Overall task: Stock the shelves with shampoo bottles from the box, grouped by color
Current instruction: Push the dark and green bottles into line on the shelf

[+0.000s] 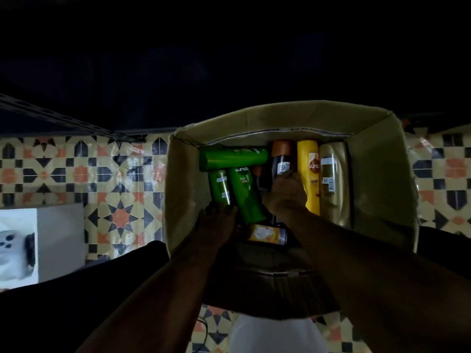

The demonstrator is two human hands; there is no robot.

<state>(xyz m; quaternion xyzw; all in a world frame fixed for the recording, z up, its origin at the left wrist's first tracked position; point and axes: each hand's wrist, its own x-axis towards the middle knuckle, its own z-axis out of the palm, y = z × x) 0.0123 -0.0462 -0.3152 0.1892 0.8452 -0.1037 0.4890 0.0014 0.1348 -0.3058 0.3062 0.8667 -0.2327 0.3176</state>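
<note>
Cardboard box (369, 179) open on patterned tile floor (119, 200).
Inside, all lying flat: three green bottles (244, 189), one crosswise over the tops of the other two; one black bottle (280, 156) with orange cap; second orange cap peeking just beside it; one yellow bottle (309, 159); one pale gold bottle (331, 174); one orange pack (265, 234) at near end.
Two hands in box.
Right hand (286, 193) on black bottle, fingers curled over it.
Left hand (216, 224) at bases of green bottles; grip too dark, cannot tell.
One white carton (58, 240) left on floor, shelf rail (51, 115) above.
</note>
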